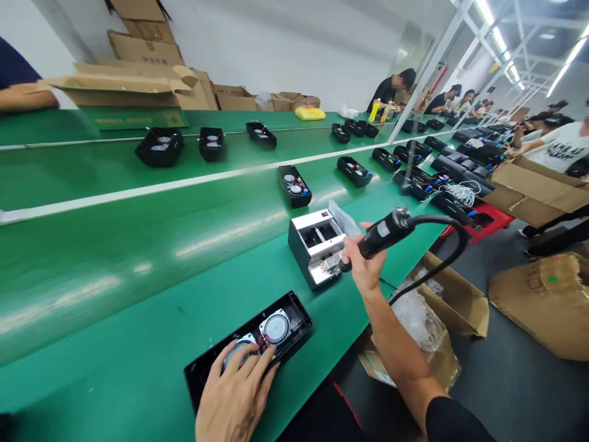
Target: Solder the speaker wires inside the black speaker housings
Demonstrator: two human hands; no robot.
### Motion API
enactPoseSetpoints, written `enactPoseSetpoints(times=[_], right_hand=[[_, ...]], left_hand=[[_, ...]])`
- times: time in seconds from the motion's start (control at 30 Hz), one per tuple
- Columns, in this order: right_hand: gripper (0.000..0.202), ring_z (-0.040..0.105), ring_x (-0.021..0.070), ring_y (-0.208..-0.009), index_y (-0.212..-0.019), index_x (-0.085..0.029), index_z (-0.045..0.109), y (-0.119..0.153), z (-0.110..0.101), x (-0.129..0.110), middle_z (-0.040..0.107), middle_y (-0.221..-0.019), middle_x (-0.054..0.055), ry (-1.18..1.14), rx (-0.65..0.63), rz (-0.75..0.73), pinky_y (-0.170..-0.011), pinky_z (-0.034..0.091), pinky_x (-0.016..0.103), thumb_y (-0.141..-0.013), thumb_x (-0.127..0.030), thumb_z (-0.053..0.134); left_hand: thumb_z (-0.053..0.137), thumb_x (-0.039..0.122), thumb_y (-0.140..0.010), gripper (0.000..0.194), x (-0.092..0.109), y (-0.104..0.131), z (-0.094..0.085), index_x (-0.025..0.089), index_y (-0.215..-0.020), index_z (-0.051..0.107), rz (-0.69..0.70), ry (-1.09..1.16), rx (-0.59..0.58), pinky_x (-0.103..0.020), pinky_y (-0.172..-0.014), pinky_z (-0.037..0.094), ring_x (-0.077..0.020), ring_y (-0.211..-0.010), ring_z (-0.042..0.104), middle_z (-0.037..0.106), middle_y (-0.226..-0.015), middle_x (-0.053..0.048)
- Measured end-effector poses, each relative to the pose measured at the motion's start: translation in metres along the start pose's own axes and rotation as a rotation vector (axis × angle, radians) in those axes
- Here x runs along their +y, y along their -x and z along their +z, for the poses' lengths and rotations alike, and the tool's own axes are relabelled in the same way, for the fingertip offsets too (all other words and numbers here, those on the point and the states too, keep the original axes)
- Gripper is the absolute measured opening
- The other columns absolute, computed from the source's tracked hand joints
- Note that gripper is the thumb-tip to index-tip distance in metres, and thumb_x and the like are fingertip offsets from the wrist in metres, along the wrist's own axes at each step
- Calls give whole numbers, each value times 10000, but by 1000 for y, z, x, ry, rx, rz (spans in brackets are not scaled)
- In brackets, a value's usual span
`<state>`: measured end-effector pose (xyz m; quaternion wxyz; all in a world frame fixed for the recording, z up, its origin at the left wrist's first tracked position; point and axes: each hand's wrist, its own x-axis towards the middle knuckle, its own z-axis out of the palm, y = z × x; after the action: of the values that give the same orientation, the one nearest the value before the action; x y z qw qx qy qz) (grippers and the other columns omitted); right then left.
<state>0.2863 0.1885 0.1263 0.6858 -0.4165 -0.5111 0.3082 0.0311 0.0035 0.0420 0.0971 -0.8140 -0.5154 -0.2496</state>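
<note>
My right hand (365, 264) is wrapped round a black electric screwdriver (385, 233), whose thick black cable loops back to the right. The driver's tip points at the front of a screw feeder (317, 245), a dark box with a silver top; whether it touches a screw I cannot tell. Before me lies a long black speaker housing (294, 310) holding two round speakers. My left hand (242, 380) rests over the nearer speaker with its fingers stretched out and apart. The farther speaker (277, 327) is uncovered, with red and black wires beside it.
Several black housings with speakers, one of them here (294, 186), sit along the green conveyor belt (138, 215). Cardboard boxes (133, 92) line the wall. Right of the bench edge, an open carton (453, 294) and plastic bags are on the floor. Other people work farther along.
</note>
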Motion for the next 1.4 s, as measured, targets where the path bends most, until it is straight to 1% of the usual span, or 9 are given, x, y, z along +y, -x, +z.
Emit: enactPoseSetpoints(times=[0.23, 0.3, 0.43, 0.7, 0.9, 1.03, 1.2, 1.3, 1.4], right_hand=[[434, 515, 112, -426, -1190, -230, 570, -1, 4, 14, 585, -561, -136, 13, -21, 28, -521, 477, 287, -880, -382, 834], [411, 512, 110, -428, -1174, -223, 575, -2, 3, 15, 577, -547, -139, 8, -26, 30, -535, 483, 287, -885, -369, 828], [340, 505, 106, -426, -1122, -229, 577, -2, 3, 16, 576, -534, -138, -25, -40, 27, -540, 478, 285, -901, -340, 809], [369, 511, 111, -424, -1131, -245, 550, 1, 2, 14, 590, -552, -135, -12, -57, 15, -528, 488, 287, -896, -338, 819], [302, 510, 119, -434, -1018, -250, 557, -1, 3, 15, 565, -532, -127, 68, -70, 28, -567, 524, 312, -900, -398, 793], [317, 531, 126, -479, -925, -242, 576, -3, 5, 20, 565, -541, -101, 130, -113, 60, -626, 561, 331, -847, -413, 831], [378, 521, 117, -461, -1072, -221, 623, 3, -4, 25, 582, -580, -105, 130, -186, 147, -512, 476, 283, -825, -393, 851], [379, 517, 109, -443, -1124, -225, 609, 5, -10, 20, 577, -574, -120, 88, -132, 92, -498, 451, 268, -856, -374, 832], [340, 506, 100, -421, -1141, -244, 573, 5, -8, 13, 560, -557, -142, -16, -47, -1, -512, 464, 264, -903, -361, 786]], left_hand=[[513, 267, -1070, 260, -1, 0, 0, 275, -1243, 707, 4, -5, 8, -495, -1047, 482, -247, -973, 722, 805, -947, 1], [513, 279, -1075, 255, -1, -1, -1, 276, -1243, 705, 10, -8, 11, -493, -1041, 482, -249, -965, 725, 805, -943, 4], [518, 212, -1061, 261, -1, -4, -3, 262, -1241, 701, 28, 2, 8, -474, -1053, 461, -243, -971, 726, 811, -953, 9], [521, 224, -1072, 250, 0, -1, -2, 257, -1241, 702, 15, -6, 10, -468, -1054, 459, -244, -973, 720, 815, -950, 3], [541, 223, -1072, 264, -5, 2, -3, 249, -1278, 704, 39, -10, -62, -462, -1069, 457, -240, -1024, 723, 830, -1018, 10], [521, 247, -1092, 251, -1, 1, -3, 224, -1230, 729, -9, 13, -20, -466, -1062, 463, -239, -998, 727, 827, -978, 2], [507, 237, -1097, 269, 4, 1, -1, 194, -1210, 747, -22, 2, 7, -468, -1077, 462, -240, -990, 727, 813, -941, -16], [497, 240, -1097, 279, 4, 2, 0, 195, -1194, 755, -27, 1, 10, -472, -1071, 464, -245, -990, 723, 810, -935, -23], [489, 254, -1098, 288, 2, 3, 0, 209, -1206, 753, -34, 19, 4, -481, -1066, 467, -250, -1005, 719, 818, -960, -20]])
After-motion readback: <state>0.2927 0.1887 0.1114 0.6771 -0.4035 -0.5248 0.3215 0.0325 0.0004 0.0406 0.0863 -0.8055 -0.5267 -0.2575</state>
